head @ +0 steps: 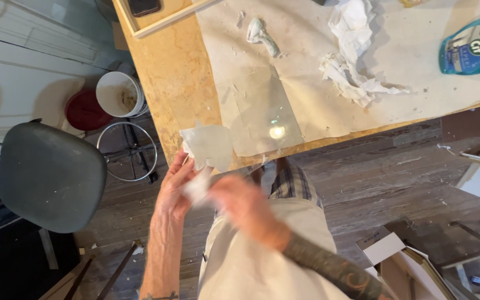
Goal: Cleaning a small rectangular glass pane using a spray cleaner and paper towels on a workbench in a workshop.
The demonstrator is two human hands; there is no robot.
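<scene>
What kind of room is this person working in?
Probably a workshop or craft studio. A wooden workbench is covered in brown paper and crumpled white rags, a stool stands beside it, and the plank floor is scuffed and littered with scraps.

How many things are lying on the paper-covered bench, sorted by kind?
Crumpled white paper heaps: 1
Twisted greenish-white rags: 1
Blue cleaner bottles: 1
Clear glass panes: 1
Total: 4
Off the bench, the left hand holds a pale sheet; the blurred right hand is beside it.
</scene>
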